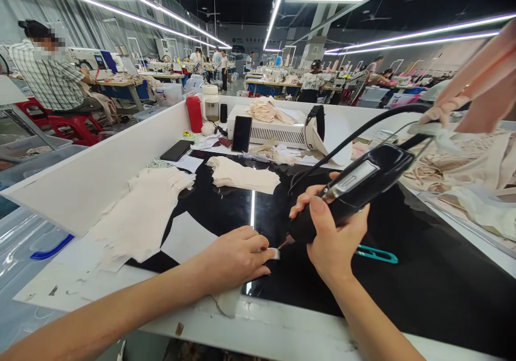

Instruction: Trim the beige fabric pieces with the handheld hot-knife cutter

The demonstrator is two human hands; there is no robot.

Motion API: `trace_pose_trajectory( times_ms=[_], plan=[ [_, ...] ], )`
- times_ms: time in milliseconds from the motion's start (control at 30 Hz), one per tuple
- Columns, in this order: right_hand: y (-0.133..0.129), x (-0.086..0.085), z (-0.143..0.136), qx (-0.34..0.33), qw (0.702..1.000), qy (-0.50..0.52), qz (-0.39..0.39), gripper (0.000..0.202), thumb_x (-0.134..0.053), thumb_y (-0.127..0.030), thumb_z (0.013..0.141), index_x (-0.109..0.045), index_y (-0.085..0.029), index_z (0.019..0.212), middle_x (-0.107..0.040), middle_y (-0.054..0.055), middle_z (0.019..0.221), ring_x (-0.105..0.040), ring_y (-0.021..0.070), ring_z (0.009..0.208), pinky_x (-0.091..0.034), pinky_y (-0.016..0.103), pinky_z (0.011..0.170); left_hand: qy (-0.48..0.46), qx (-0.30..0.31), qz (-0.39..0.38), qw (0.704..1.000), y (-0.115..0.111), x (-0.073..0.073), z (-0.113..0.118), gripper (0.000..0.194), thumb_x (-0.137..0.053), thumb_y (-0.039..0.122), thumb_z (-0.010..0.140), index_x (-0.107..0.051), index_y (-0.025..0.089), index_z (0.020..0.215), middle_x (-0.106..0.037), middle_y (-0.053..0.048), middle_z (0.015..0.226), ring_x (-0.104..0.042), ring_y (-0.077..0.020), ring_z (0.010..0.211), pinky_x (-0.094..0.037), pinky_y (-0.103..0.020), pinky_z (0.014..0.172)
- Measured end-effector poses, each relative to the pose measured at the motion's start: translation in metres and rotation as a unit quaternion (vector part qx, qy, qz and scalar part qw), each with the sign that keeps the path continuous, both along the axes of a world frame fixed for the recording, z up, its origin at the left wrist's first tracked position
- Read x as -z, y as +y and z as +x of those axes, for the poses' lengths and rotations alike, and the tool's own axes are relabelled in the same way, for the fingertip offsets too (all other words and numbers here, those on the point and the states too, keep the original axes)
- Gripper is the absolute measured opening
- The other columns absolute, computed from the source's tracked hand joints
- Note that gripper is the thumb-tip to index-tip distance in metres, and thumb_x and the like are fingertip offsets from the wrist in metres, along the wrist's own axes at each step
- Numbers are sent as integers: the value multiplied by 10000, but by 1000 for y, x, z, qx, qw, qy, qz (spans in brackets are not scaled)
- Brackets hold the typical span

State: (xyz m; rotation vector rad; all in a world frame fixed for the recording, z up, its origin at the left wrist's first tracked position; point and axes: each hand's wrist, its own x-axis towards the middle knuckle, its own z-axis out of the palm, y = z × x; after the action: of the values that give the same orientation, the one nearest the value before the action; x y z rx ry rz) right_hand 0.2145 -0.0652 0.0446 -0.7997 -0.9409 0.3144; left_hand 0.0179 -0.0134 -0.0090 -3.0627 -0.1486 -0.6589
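Note:
My left hand [236, 253] lies low over the glossy black work surface [407, 302], fingers pressed together on a small whitish piece [276, 253]. Wrapped round a black corded handheld power tool [350, 189], my right hand [332, 229] tilts it down to the left. Its narrow metal tip [287, 241] is beside the small piece; whether they touch I cannot tell. Behind my right wrist lies a teal flat-handled tool [377, 254], partly hidden. White paper [188, 237] and a stack of cream fabric pieces [139, 216] are left of my left hand.
Another cream stack [242, 175] lies farther back, near a phone [242, 134] and a vented white box [278, 127]. A thick black cable [363, 127] arches to the upper right. Beige fabric [475, 156] is heaped at right. A seated person [52, 73] is at left.

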Motion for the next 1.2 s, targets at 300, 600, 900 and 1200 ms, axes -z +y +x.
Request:
trace_pose_trajectory(
  times_ms=[300, 600, 900, 1200],
  plan=[
    [0, 0, 0, 2, 1000, -3, -1, 398, -953, -352, 935, -634, -314, 1170, -747, -79, 880, -691, 152, 640, -623, 318, 577, 0, -13, 18, 1000, 0, 0, -3, 297, -791, 379, 1133, -750, 133, 1295, -731, -75, 1126, -714, -244, 1051, -615, -367, 1004],
    [0, -1, 1, 5, 1000, 5, -8, 417, -969, -418, 921, -623, -300, 1122, -738, -82, 866, -687, 143, 626, -623, 310, 570, 4, -12, 18, 1000, 1, 3, -2, 293, -775, 376, 1144, -739, 134, 1304, -735, -76, 1142, -717, -234, 1064, -623, -374, 1031],
    [-1, -4, 0, 1, 1000, 13, -5, 493, -980, -442, 910, -639, -288, 1231, -744, -87, 851, -688, 135, 597, -623, 311, 574, 10, -13, 25, 1000, 2, 5, -2, 276, -749, 382, 1158, -726, 144, 1297, -721, -69, 1139, -722, -227, 1083, -613, -366, 1049],
    [1, 0, -1, 0, 1000, 8, -8, 403, -938, -351, 944, -628, -297, 1195, -754, -89, 871, -699, 132, 618, -626, 296, 581, 2, -13, 21, 1000, 0, 1, -2, 291, -789, 356, 1132, -727, 134, 1310, -732, -65, 1142, -717, -229, 1101, -608, -352, 1012]
  ],
)
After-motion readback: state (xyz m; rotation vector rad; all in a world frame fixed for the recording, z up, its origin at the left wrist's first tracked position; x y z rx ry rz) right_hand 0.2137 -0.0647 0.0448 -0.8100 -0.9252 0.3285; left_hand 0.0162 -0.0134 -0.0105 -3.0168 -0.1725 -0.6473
